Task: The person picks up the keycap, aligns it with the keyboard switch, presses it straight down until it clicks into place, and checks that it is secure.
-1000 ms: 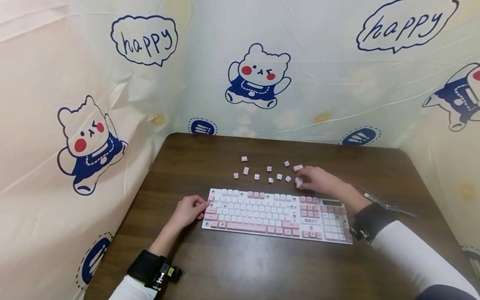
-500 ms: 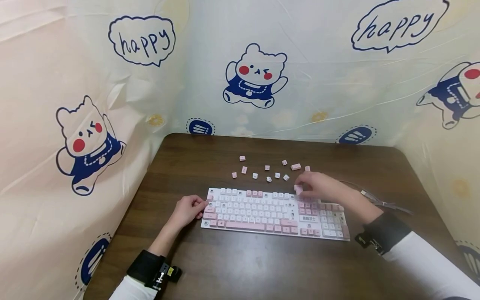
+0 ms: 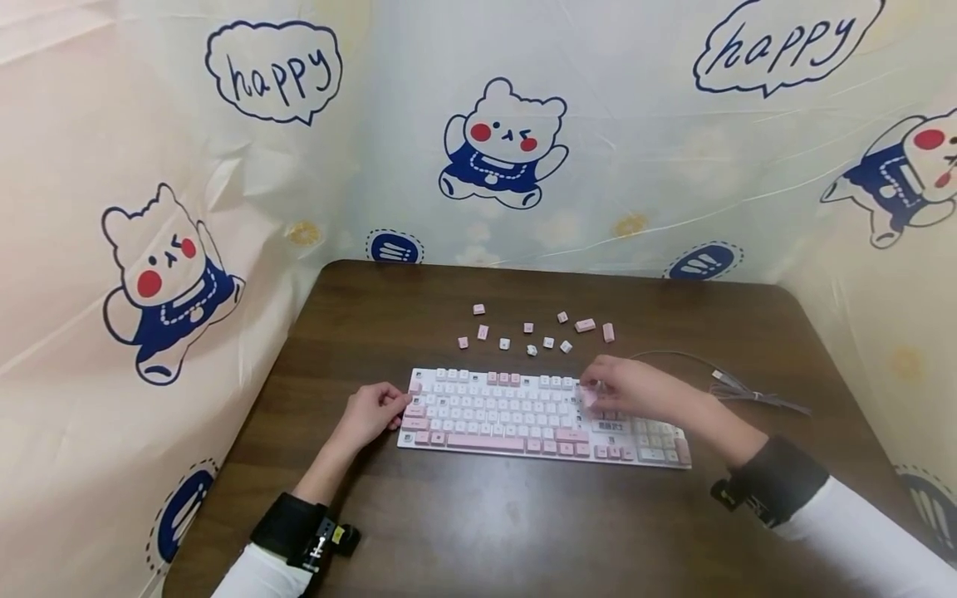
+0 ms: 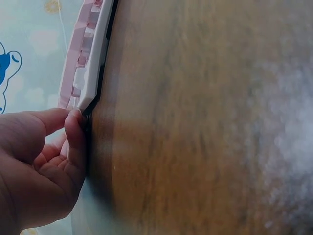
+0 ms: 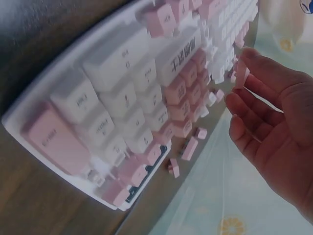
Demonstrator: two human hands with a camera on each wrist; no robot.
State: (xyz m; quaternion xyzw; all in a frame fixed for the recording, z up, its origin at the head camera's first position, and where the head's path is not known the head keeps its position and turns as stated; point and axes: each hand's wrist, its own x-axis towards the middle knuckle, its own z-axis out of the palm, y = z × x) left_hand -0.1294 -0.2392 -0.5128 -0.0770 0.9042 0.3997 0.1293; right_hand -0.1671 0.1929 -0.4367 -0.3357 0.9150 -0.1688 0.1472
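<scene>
A white and pink keyboard [image 3: 609, 427] lies on the brown table, with some switches bare of caps. At its left end my left hand [image 3: 374, 411] pinches the edge; in the left wrist view, thumb and index finger meet at the white corner [image 4: 89, 93]. My right hand [image 3: 639, 387] holds a pink keycap [image 5: 241, 74] between thumb and fingers, over the upper right part of the keyboard. That hand covers some of the keys beneath it. In the right wrist view the number pad's white and pink keys [image 5: 129, 100] show close up.
Several loose pink and white keycaps [image 3: 585, 325] lie scattered behind the keyboard. A grey cable [image 3: 755, 397] lies to the right of it. Patterned curtain [image 3: 508, 241] walls stand around the back and sides of the table [image 3: 478, 523].
My right hand has picked up the pink keycap from behind the keyboard and carried it forward over the keys. The left hand has stayed at the keyboard's left edge. The view has shifted slightly.
</scene>
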